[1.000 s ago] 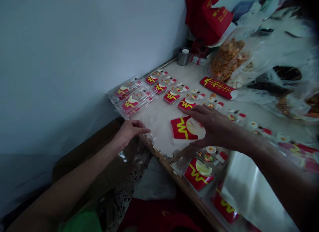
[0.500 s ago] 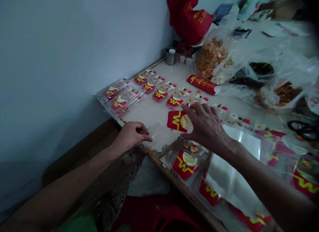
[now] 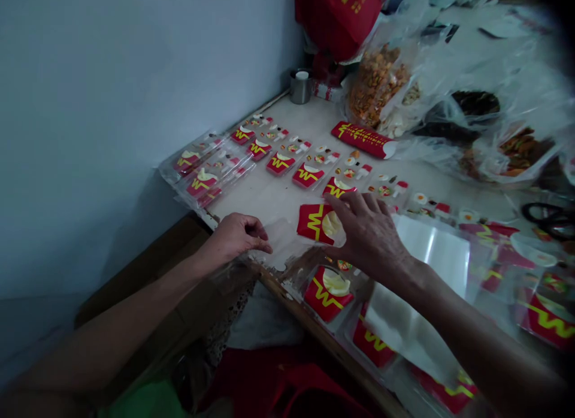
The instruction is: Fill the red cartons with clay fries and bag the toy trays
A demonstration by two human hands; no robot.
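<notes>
My left hand (image 3: 238,238) pinches the end of a clear plastic bag (image 3: 282,239) at the table's near edge. Lying sideways beside the bag is a red packet with a yellow zigzag and a pale fries shape (image 3: 314,223). My right hand (image 3: 371,235) spans this packet's right end, thumb below and fingers above, seemingly gripping its edges. Whether the packet's left end is inside the bag I cannot tell. Just below the right hand rests a similar packet (image 3: 329,293) in clear plastic. A white sheet (image 3: 415,304) lies under my right forearm.
Rows of clear packets with red fries shapes (image 3: 281,161) cover the table, with a stack (image 3: 203,181) at the left corner. Farther back are a metal cup (image 3: 300,87), a flat red carton (image 3: 362,140) and bags of small orange-brown pieces (image 3: 377,88). Black scissors handles (image 3: 548,219) lie at right.
The view has shifted slightly, so the table's things sit a little higher and further left. Both hands keep about the same hold, and the red packet has moved slightly left toward the left hand.
</notes>
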